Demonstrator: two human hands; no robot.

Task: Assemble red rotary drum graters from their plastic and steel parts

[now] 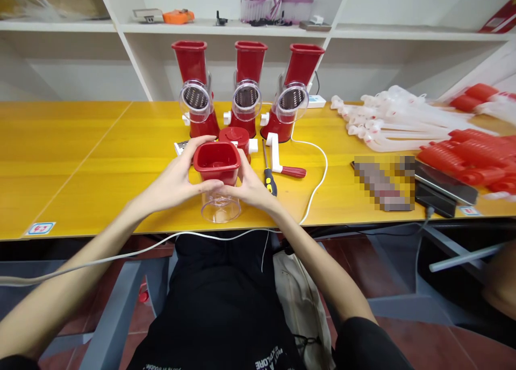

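Observation:
Near the table's front edge, my left hand (183,176) and my right hand (252,186) are closed around the sides of a red grater hopper (217,175). Its square mouth faces up toward me, and a clear round housing (221,210) shows below it. My thumbs meet across the front. Just behind stands a red grater base (235,136) with a white fitting at its right. A metal piece (180,147) is partly hidden behind my left hand. To the right lie a screwdriver (270,182) and a white crank with a red handle (293,171).
Three red rotary graters (203,125) line the back of the yellow table (72,144). A white cable (322,171) curves across the right side. Farther right are a phone (445,180), translucent plastic parts (397,117) and red parts (479,152). White shelves (374,34) rise behind.

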